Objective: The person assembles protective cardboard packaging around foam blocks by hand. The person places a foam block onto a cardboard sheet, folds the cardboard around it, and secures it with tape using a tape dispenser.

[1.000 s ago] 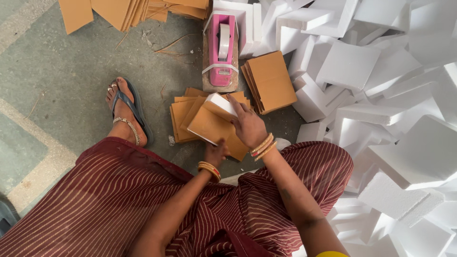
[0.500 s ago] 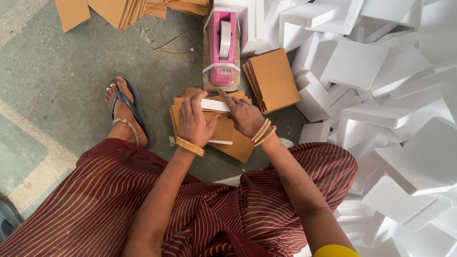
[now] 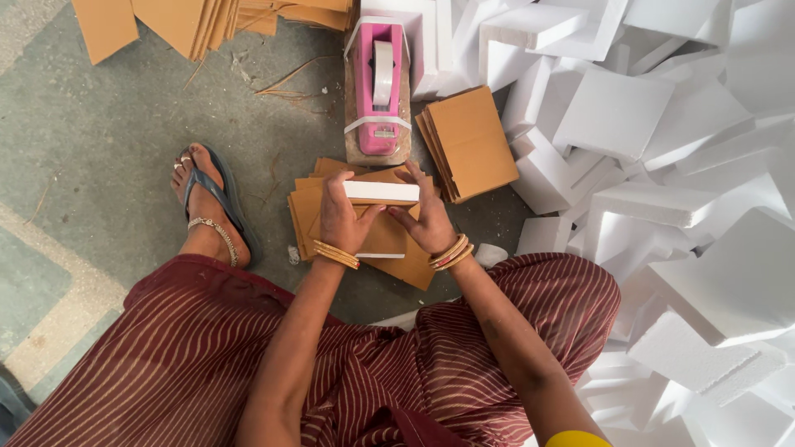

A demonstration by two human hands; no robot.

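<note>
Down on the floor: person sitting on grey concrete floor (image 3: 99, 149), maroon striped skirt, one foot in a dark flip-flop sandal (image 3: 217, 199) off to the left.

What's held: a flat white foam slab sandwiched in brown cardboard sheets (image 3: 381, 193), held up just above the loose pile of brown cardboard squares (image 3: 310, 211) in front of the knees.

Left hand (image 3: 341, 217): grip closed on the slab's left end, fingers curled over the top edge.

Right hand (image 3: 426, 217): grip pinching the right end, thumb underneath, fingers on top.

What changed: a second ago only the right hand carried the piece, tilted, while the left was low by the pile. Now both hands have it and it's turned level, edge toward the camera, so it looks squared up and steadied.

Nearby: pink tape dispenser with a white roll (image 3: 378, 83) right above the hands, a neat stack of brown cardboard squares (image 3: 472, 141) beside it, big heap of white foam blocks (image 3: 662, 149) on the right.
</note>
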